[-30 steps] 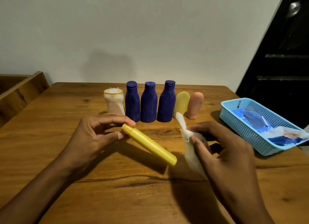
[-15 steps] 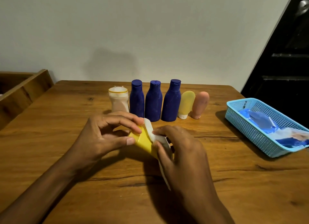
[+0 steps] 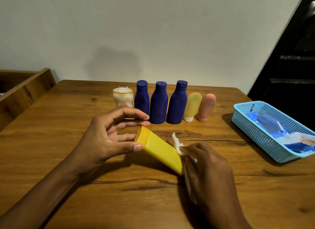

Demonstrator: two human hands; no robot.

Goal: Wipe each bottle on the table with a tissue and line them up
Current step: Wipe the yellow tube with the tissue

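We have just one camera, worn on the person's head. It looks forward and down over the wooden tabletop (image 3: 51, 143), from its near edge toward the far edge and the pale wall (image 3: 153, 32) behind it. It is close to the near edge, so the arms fill the bottom. The right edge runs out of the picture. No other view shares this scene.

— How's my feed looking on your end?

— Dim and warm. I see light coming from above and behind me: a soft shadow on the wall (image 3: 112, 61), and darker ones on the table (image 3: 51, 126) beneath both forearms.

— Any glare?

— None. The doorway (image 3: 293, 58) at right is nearly black.

— Sharpness?

— Slightly soft throughout; the wide lens bends straight lines near my edges.
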